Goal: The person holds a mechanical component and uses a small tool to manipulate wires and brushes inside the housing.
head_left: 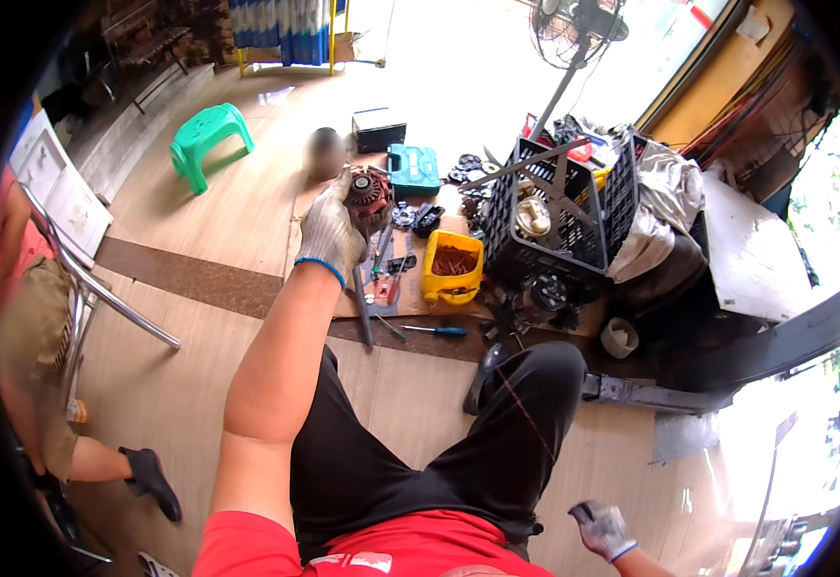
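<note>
My left hand (331,229), in a grey knit glove with a blue cuff, is raised at center, closed on a round motor part (370,195) with copper-red windings. A long metal bar (362,303) runs downward just below it. Under and beside them are a cardboard mat (405,302) with small tools and black parts, a teal case (413,170), a yellow cut-down jug (451,266) with rusty contents and a blue-handled screwdriver (447,331). My right hand (601,529), gloved, is low at the right, away from these, fingers loosely apart with nothing visible in them.
Black crates (511,252) with parts and a white cloth (655,216) stand at right, below a fan (574,34). A green stool (210,144) is at upper left. A seated person (35,375) is at the left edge on a metal-framed chair. A small bucket (620,338) sits right.
</note>
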`<state>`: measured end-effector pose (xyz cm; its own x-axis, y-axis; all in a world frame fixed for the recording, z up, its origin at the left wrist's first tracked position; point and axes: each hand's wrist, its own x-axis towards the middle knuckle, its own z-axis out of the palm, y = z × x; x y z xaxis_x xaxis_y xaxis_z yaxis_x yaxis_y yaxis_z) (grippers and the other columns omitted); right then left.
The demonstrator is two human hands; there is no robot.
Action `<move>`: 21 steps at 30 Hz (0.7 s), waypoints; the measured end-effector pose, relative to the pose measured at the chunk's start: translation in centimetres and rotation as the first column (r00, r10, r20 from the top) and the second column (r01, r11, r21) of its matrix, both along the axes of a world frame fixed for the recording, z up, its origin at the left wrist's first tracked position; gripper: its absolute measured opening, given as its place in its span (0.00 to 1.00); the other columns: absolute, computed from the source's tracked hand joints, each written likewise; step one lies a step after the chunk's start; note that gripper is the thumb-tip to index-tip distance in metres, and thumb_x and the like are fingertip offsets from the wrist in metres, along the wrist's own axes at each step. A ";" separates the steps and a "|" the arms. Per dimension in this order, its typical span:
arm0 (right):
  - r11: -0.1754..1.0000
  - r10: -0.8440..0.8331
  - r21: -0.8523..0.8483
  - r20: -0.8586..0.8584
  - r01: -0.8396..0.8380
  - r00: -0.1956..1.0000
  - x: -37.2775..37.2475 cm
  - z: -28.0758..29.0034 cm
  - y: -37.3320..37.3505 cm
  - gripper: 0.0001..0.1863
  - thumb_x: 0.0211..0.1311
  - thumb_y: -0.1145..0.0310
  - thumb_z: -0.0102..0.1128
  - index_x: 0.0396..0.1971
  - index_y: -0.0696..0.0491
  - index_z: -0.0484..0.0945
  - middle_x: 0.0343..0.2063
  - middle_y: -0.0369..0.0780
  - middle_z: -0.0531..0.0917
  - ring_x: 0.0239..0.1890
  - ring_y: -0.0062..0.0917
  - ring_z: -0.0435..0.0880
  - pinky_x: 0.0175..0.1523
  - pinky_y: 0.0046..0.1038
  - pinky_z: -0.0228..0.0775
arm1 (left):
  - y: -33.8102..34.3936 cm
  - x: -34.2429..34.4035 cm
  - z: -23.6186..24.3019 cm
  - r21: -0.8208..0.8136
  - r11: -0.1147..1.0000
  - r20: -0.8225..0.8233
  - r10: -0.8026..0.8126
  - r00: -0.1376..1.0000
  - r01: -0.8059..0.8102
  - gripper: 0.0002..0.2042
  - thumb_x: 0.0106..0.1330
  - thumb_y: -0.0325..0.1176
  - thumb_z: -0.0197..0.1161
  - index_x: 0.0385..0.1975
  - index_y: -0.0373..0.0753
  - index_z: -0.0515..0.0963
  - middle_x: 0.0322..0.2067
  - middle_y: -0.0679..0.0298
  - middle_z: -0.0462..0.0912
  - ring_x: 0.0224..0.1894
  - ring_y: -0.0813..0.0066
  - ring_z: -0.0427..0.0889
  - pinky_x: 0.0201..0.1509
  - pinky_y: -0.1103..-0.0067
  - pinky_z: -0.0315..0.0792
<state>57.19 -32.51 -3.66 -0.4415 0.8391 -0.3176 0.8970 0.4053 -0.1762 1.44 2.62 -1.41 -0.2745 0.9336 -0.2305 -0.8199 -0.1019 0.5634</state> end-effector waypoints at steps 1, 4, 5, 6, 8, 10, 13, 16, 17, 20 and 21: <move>0.991 -0.102 -0.077 0.061 0.107 0.993 2.6 -1.8 -2.8 0.10 0.64 0.67 0.56 0.39 0.48 0.86 0.37 0.40 0.86 0.34 0.40 0.87 0.37 0.39 0.80 | -0.5 0.3 0.6 -0.011 1.000 -0.012 0.009 1.000 -0.009 0.15 0.78 0.42 0.51 0.51 0.37 0.74 0.40 0.54 0.84 0.36 0.62 0.87 0.36 0.64 0.87; 0.589 -0.647 -0.563 0.102 0.580 0.756 7.5 -4.7 -11.1 0.21 0.64 0.48 0.62 0.50 0.45 0.84 0.43 0.44 0.86 0.50 0.29 0.81 0.53 0.41 0.72 | -1.3 1.4 0.9 0.017 1.000 -0.005 -0.007 1.000 0.007 0.15 0.77 0.42 0.54 0.49 0.36 0.74 0.38 0.55 0.84 0.34 0.63 0.87 0.33 0.67 0.88; 0.554 -0.657 -0.623 0.079 0.552 0.750 8.2 -4.9 -10.4 0.21 0.66 0.49 0.61 0.51 0.47 0.84 0.45 0.44 0.85 0.51 0.30 0.81 0.55 0.40 0.72 | -1.3 1.4 1.0 -0.002 1.000 0.006 -0.031 0.999 0.031 0.15 0.77 0.43 0.54 0.48 0.36 0.74 0.38 0.55 0.84 0.34 0.63 0.87 0.32 0.67 0.88; 0.517 -0.670 -0.677 0.061 0.524 0.740 9.2 -5.0 -9.5 0.21 0.67 0.50 0.60 0.52 0.48 0.83 0.47 0.44 0.85 0.53 0.31 0.81 0.57 0.38 0.72 | -1.1 1.8 1.2 -0.018 0.998 0.022 -0.058 0.998 0.058 0.15 0.77 0.43 0.55 0.48 0.36 0.74 0.38 0.54 0.84 0.33 0.62 0.87 0.31 0.67 0.88; 0.424 -0.703 -0.784 0.030 0.453 0.710 11.0 -5.5 -8.2 0.21 0.69 0.53 0.57 0.53 0.51 0.82 0.52 0.45 0.84 0.56 0.33 0.81 0.60 0.35 0.72 | -1.5 1.9 1.7 -0.062 0.989 0.012 -0.132 0.991 0.132 0.15 0.78 0.42 0.51 0.51 0.37 0.75 0.43 0.54 0.84 0.40 0.60 0.87 0.41 0.62 0.88; 0.318 -0.738 -0.886 -0.007 0.338 0.675 9.3 -5.0 -6.4 0.22 0.72 0.56 0.55 0.55 0.54 0.81 0.56 0.46 0.82 0.59 0.35 0.81 0.64 0.32 0.72 | -2.3 1.2 1.9 -0.012 0.989 0.016 -0.145 0.989 0.145 0.15 0.78 0.41 0.51 0.51 0.36 0.74 0.43 0.54 0.84 0.40 0.59 0.87 0.42 0.61 0.87; 0.747 -0.618 -0.207 0.136 0.632 0.775 4.1 -0.1 9.6 0.22 0.67 0.57 0.60 0.52 0.57 0.81 0.56 0.51 0.81 0.59 0.38 0.81 0.59 0.34 0.72 | -3.0 1.0 2.5 -0.011 0.987 0.007 -0.162 0.987 0.162 0.15 0.78 0.40 0.52 0.52 0.35 0.74 0.44 0.53 0.84 0.41 0.58 0.87 0.43 0.61 0.87; 0.858 -0.225 0.229 -0.638 0.460 0.737 -8.8 8.8 20.0 0.18 0.67 0.68 0.59 0.53 0.60 0.79 0.52 0.50 0.83 0.55 0.41 0.83 0.58 0.33 0.73 | -2.8 1.1 2.2 0.031 0.981 -0.012 -0.193 0.981 0.193 0.14 0.77 0.39 0.53 0.52 0.35 0.74 0.44 0.52 0.84 0.41 0.58 0.87 0.43 0.61 0.87; 0.898 -0.192 0.165 -0.687 0.407 0.701 -12.1 10.0 22.1 0.22 0.69 0.67 0.58 0.59 0.60 0.75 0.55 0.50 0.82 0.57 0.40 0.82 0.62 0.34 0.71 | -2.6 0.8 1.6 0.053 0.979 -0.015 -0.197 0.980 0.197 0.14 0.77 0.39 0.53 0.52 0.34 0.74 0.44 0.52 0.84 0.41 0.59 0.87 0.43 0.61 0.87; 0.966 -0.256 -0.175 -0.771 0.192 0.583 -24.1 11.8 27.2 0.27 0.69 0.62 0.61 0.63 0.61 0.71 0.54 0.49 0.82 0.56 0.35 0.82 0.62 0.30 0.71 | -2.8 0.4 1.5 -0.036 0.989 -0.076 -0.149 0.986 0.147 0.13 0.75 0.39 0.58 0.50 0.36 0.76 0.41 0.53 0.85 0.38 0.59 0.88 0.42 0.61 0.88; 0.986 -0.163 -0.098 -0.672 0.132 0.723 -26.3 11.1 29.2 0.29 0.68 0.61 0.63 0.64 0.61 0.70 0.53 0.48 0.83 0.54 0.33 0.83 0.60 0.28 0.72 | -2.7 1.1 1.7 -0.052 0.988 -0.085 -0.152 0.985 0.147 0.14 0.75 0.39 0.58 0.50 0.36 0.76 0.41 0.54 0.86 0.37 0.59 0.88 0.42 0.61 0.88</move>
<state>30.90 -3.29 7.45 -0.4239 0.9055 -0.0187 0.5820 0.2566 -0.7716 2.51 -0.10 0.32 -0.1538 0.9548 -0.2544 -0.7706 0.0452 0.6358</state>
